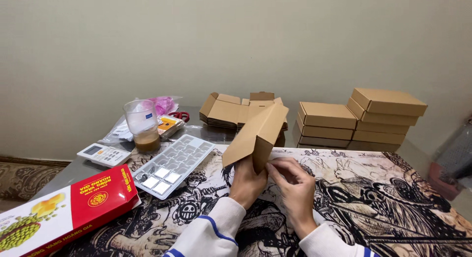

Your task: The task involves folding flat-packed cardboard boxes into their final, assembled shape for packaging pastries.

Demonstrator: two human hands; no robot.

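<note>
A half-folded brown cardboard box (256, 132) stands tilted above the table mat, its flaps up. My left hand (246, 182) grips its lower edge from below. My right hand (291, 184) pinches a flap at the box's bottom right corner, fingers curled. Both wrists wear white sleeves with a blue stripe. Behind the box lies a stack of flat unfolded box blanks (227, 111).
Finished closed boxes (361, 118) are stacked at the back right. To the left lie a clear plastic compartment tray (173, 164), a plastic cup with brown drink (143, 125), a white remote (103, 154), a red and white carton (64, 208), scissors and plastic bags. A printed comic-style mat (393, 198) covers the table.
</note>
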